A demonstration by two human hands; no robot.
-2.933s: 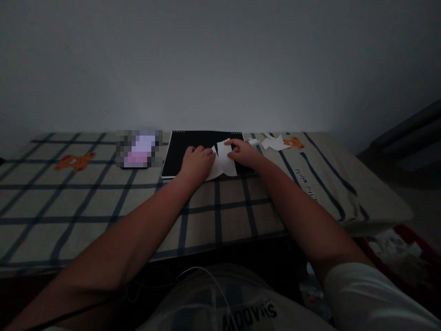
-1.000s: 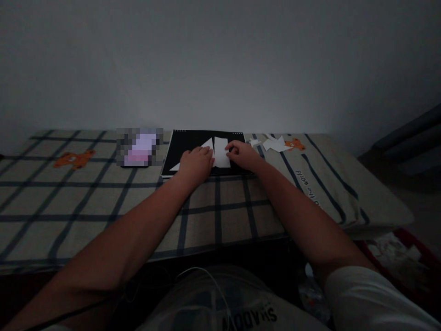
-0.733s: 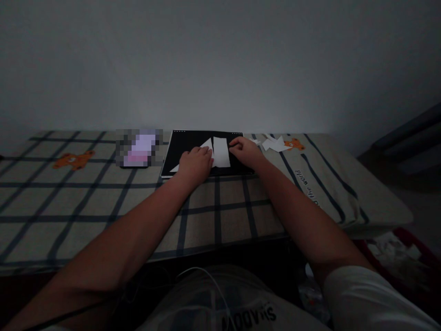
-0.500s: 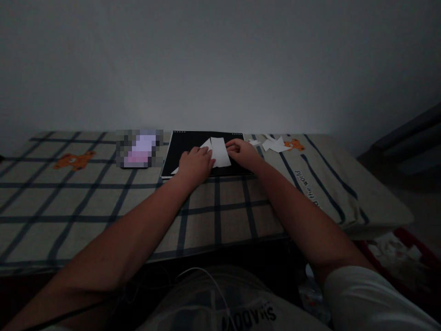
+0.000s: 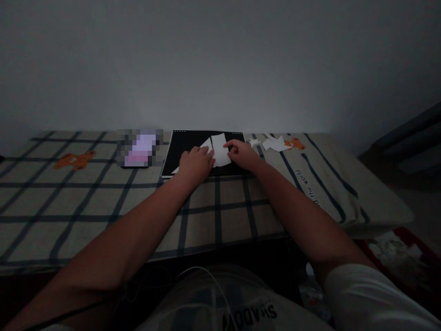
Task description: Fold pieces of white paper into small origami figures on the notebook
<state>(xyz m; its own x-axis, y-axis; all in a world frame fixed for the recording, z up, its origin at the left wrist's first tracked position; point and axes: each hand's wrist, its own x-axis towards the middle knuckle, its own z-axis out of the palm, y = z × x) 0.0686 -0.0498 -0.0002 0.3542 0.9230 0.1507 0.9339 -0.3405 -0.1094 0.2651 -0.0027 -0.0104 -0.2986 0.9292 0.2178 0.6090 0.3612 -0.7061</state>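
Note:
A white sheet of paper [image 5: 219, 148], partly folded, lies on a black pad [image 5: 179, 148] at the far side of a checked cloth surface. My left hand [image 5: 195, 164] rests flat on the paper's left part and presses it down. My right hand [image 5: 241, 154] pinches the paper's right flap with its fingers. The room is dim and the paper's folds are hard to make out.
A blurred purple object [image 5: 139, 148] lies left of the pad. White paper scraps [image 5: 274, 143] lie to the right, by an orange bear print [image 5: 294, 144]. The checked cloth [image 5: 103, 202] drops off at the right edge [image 5: 379, 216]. A wall stands right behind.
The paper went from one crumpled sheet to a shape with a left triangle and a right rectangle. In the last half second my right hand drew the right flap leftward, toward my left hand.

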